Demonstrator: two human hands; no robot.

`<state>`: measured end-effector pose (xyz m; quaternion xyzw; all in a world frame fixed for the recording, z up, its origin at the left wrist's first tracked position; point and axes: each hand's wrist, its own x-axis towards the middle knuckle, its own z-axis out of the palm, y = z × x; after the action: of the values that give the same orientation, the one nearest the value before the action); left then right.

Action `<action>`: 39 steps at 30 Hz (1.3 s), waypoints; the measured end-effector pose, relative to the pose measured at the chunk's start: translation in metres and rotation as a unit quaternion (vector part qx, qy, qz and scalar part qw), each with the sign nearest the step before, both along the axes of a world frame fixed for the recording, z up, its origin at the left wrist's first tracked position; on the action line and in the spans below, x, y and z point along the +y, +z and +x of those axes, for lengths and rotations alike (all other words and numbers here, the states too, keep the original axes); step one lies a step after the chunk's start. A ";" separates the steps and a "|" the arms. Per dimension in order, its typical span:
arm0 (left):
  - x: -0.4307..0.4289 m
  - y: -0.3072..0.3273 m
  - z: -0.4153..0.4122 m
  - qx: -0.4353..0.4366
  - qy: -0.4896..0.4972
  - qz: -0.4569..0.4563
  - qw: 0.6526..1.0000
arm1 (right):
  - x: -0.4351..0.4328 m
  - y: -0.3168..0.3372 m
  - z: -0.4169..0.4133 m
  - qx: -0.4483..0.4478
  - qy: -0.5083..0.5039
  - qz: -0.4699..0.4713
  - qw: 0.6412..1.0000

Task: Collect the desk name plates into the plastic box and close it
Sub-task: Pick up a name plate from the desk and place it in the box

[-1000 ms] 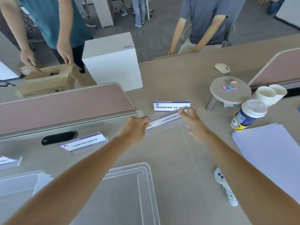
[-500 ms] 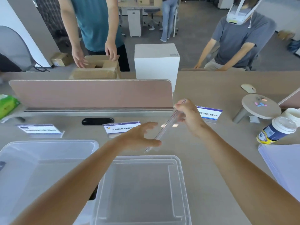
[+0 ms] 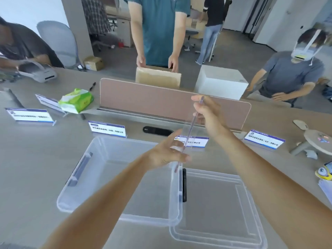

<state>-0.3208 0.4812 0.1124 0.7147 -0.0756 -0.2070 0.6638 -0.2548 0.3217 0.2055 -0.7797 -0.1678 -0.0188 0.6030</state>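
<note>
Fingers (image 3: 175, 136) of left hand (image 3: 167, 155), right hand (image 3: 208, 114) pinching name plate (image 3: 190, 130); lifted from desk (image 3: 27, 168), now centre-frame over plastic box (image 3: 107, 177), ready to drop.

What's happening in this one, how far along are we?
A person holds one clear name plate edge-on in the air: the right hand grips its top end and the left hand pinches its lower end, just over the open plastic box. The lid lies beside the box. Other plates stand on the desk, not yet collected.
</note>
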 end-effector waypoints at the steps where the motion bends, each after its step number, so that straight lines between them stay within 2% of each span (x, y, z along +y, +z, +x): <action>1: 0.014 0.000 -0.007 -0.005 0.007 -0.002 1.000 | 0.015 0.000 -0.003 0.004 0.006 -0.003 1.000; 3: 0.039 -0.006 -0.018 -0.005 0.021 -0.010 1.000 | 0.045 -0.003 -0.006 0.011 0.026 -0.013 1.000; 6: 0.072 -0.022 -0.035 0.047 0.059 0.004 0.997 | 0.085 -0.019 -0.005 0.038 0.077 -0.028 0.996; 11: 0.117 -0.051 -0.066 0.141 0.098 0.103 0.980 | 0.137 -0.077 0.000 0.105 0.179 -0.043 0.977; 13: 0.119 -0.055 -0.075 0.128 0.131 0.180 0.967 | 0.154 -0.106 0.001 0.111 0.204 -0.042 0.972; 14: 0.117 -0.056 -0.079 0.102 0.157 0.243 0.952 | 0.161 -0.120 -0.001 0.104 0.215 -0.054 0.970; 16: 0.112 -0.062 -0.086 0.029 0.206 0.411 0.888 | 0.174 -0.144 -0.011 0.096 0.230 -0.059 0.967; 17: 0.111 -0.067 -0.088 0.015 0.226 0.448 0.865 | 0.179 -0.154 -0.016 0.100 0.234 -0.055 0.965; 20: 0.118 -0.090 -0.095 0.060 0.276 0.432 0.857 | 0.194 -0.184 -0.023 0.126 0.247 -0.046 0.960; 25: 0.142 -0.117 -0.090 0.165 0.268 0.468 0.826 | 0.220 -0.242 -0.016 0.242 0.276 -0.080 0.927; 32: 0.155 -0.159 -0.071 0.285 0.291 0.411 0.815 | 0.255 -0.299 -0.008 0.363 0.259 -0.098 0.889; 36: 0.161 -0.164 -0.062 0.314 0.315 0.403 0.800 | 0.271 -0.310 -0.005 0.383 0.255 -0.117 0.880; 39: 0.164 -0.164 -0.060 0.294 0.305 0.450 0.786 | 0.279 -0.309 -0.002 0.387 0.257 -0.117 0.878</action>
<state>-0.3811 0.6452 -0.0521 0.8228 0.4470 -0.2042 0.2854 -0.2564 0.6008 -0.1035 -0.7190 -0.1167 0.4602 0.5076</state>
